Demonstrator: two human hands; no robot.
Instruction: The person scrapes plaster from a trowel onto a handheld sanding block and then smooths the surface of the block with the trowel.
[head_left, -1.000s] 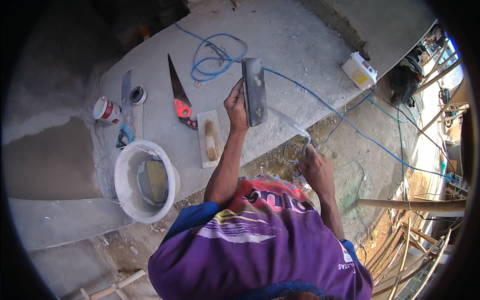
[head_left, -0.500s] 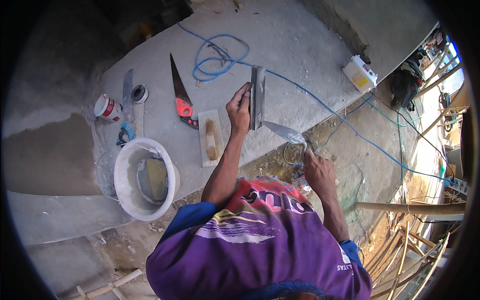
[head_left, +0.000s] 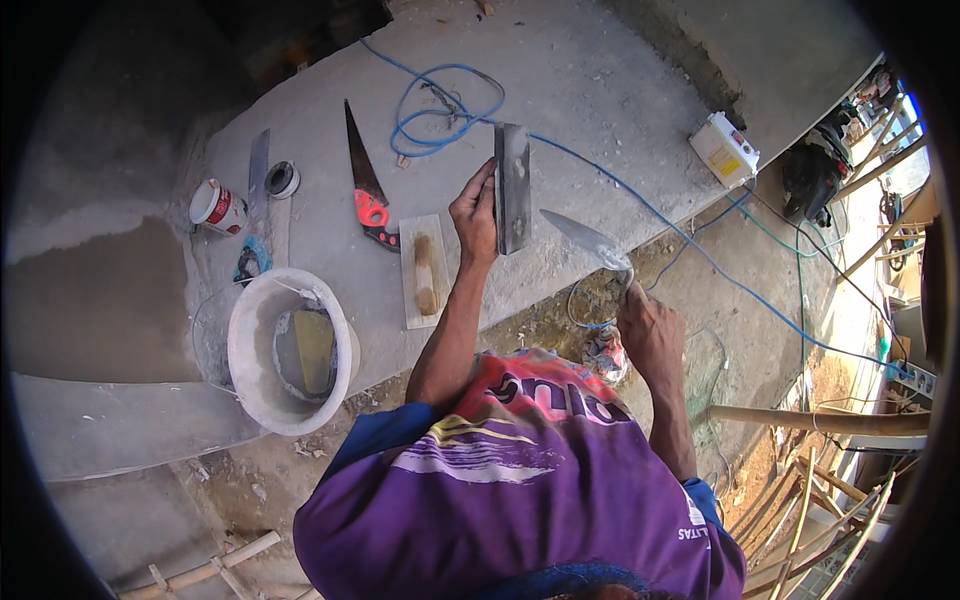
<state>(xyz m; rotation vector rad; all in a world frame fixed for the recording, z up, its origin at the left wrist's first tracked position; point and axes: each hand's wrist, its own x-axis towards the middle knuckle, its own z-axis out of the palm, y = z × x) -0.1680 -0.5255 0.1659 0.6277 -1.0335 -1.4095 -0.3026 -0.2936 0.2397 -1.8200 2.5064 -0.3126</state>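
Observation:
My left hand (head_left: pixel 474 215) is closed on a long, dark grey plastering float (head_left: pixel 513 190), held upright over the concrete slab, its face smeared with grey. My right hand (head_left: pixel 652 328) grips the handle of a pointed trowel (head_left: pixel 590 241). Its grey-stained blade points up and left toward the float, with a gap between them. Left of my left forearm lies a flat hand float (head_left: pixel 424 270) with a worn wooden grip. Beyond that float rests a handsaw (head_left: pixel 368 185) with a red and black handle.
A whitish bucket (head_left: pixel 240 350) holding murky water and a yellowish piece stands left. Behind it are a small white tub (head_left: pixel 217 207), a tape roll (head_left: pixel 282 180) and a metal strip (head_left: pixel 259 170). Blue cable (head_left: pixel 640 190) crosses the slab near a white box (head_left: pixel 724 150). Bamboo poles (head_left: pixel 820 420) lie right.
My right hand has drawn the trowel a little to the right, so its tip, earlier at the float's lower edge, is now apart from it. The left hand keeps the float nearly in place.

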